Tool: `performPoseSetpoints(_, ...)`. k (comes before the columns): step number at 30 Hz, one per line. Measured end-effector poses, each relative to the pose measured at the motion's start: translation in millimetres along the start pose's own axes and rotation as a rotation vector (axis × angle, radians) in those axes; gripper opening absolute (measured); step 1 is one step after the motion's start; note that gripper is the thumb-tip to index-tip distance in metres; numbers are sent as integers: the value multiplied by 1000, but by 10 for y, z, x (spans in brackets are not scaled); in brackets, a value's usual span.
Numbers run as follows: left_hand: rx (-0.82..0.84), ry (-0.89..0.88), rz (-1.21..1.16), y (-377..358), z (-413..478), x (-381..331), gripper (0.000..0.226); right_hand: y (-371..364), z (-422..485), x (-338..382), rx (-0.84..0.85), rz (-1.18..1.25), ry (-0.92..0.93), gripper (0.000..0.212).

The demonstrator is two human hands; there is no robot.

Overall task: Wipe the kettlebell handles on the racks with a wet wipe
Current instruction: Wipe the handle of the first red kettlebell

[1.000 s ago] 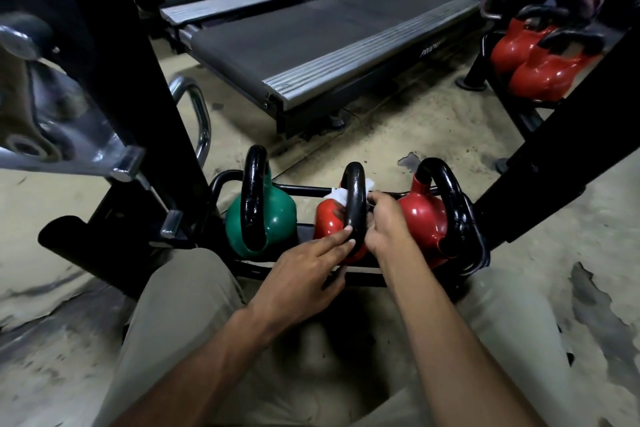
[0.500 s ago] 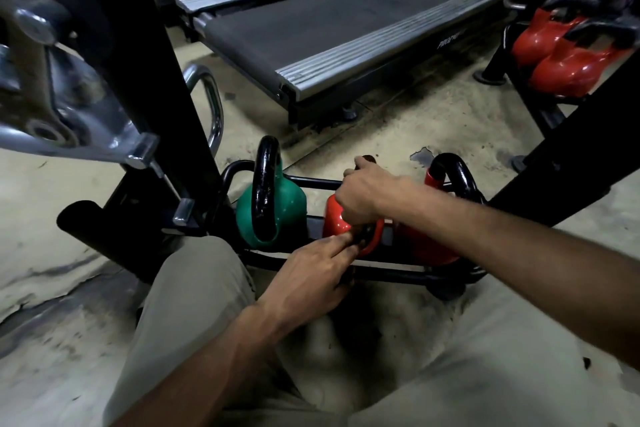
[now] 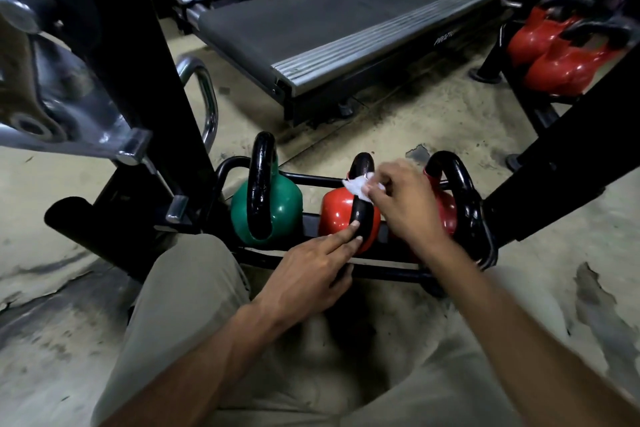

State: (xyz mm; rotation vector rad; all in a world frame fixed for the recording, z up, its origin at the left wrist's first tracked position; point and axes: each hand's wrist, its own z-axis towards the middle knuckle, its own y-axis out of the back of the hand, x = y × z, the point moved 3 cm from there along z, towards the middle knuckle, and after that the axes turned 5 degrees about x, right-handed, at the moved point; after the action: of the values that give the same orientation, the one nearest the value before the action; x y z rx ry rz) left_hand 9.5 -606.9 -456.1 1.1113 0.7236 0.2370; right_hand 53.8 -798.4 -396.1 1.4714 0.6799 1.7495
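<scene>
Floor in this gym corner is pale and pretty beat up: scuffed, with dark stains and patches at the right and lower left where the coating has flaked off. Sitting right on it is a low black tubular steel rack with three kettlebells in a row. There's a green kettlebell at the left, a middle red kettlebell, and a second red kettlebell at the right, mostly hidden behind the arm. The person's khaki trouser legs straddle the near side of the rack. The right hand has its fingers curled in and pinches a crumpled white wet wipe against the upper part of the middle bell's glossy black loop handle. The left hand is flat and relaxed, fingers straight, with the fingertips touching the lower end of that same handle and gripping nothing. Behind the rack a black treadmill deck with ribbed grey side rails runs off toward the back of the room. At the upper right, more red kettlebells with black handles sit on another black rack. At the left, close to the camera, there's a thick black machine upright with a shiny chrome bracket bolted on.
</scene>
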Motion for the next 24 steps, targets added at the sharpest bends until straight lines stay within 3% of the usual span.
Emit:
performPoseSetpoints(2, -4, 9, -5, 10, 12, -4, 48, -204, -318, -125, -129, 344, -220, 10)
performPoseSetpoints(6, -15, 21, -21, 12, 13, -20, 48, -535, -337, -250, -202, 992, -655, 18)
performPoseSetpoints(8, -14, 21, -9, 11, 7, -18, 48, -580, -208, -238, -191, 1177, -790, 24)
performPoseSetpoints(11, -2, 21, 2, 14, 3, -23, 49, -560, -156, -184, -239, 1224, -781, 21)
performPoseSetpoints(12, -1, 21, 3, 14, 5, -24, 49, -530, -194, -162, -282, 1115, -708, 18)
performPoseSetpoints(14, 0, 24, 4, 12, 13, -24, 48, -432, -302, -88, -312, 671, -460, 8)
performPoseSetpoints(17, -11, 20, -15, 5, 21, -26, 47, -260, -262, 63, -195, 49, -20, 3)
performPoseSetpoints(20, -18, 8, 7, 24, 16, -44, 47, -163, 57, 234, 90, -466, 320, 9)
performPoseSetpoints(24, 11, 1, 34, 33, 10, -34, 48, -232, 424, 435, 623, -952, 445, 21)
